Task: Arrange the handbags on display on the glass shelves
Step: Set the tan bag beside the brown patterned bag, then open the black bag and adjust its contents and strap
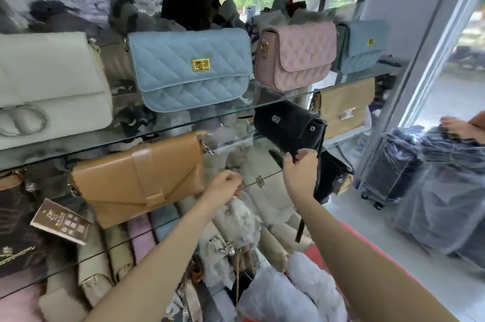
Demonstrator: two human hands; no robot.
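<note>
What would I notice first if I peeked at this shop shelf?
Probably the big light blue quilted bag with a gold clasp, on the upper glass shelf. Below it, the right hand grips a black bag at the shelf edge, beside a tan envelope bag.

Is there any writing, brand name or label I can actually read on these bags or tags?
None can be read.
Brown tag: gold print, too small and blurred.
Dark box: gold script, illegible.
White bag, tan bag, black bag: metal emblem clasps only, no words.
</note>
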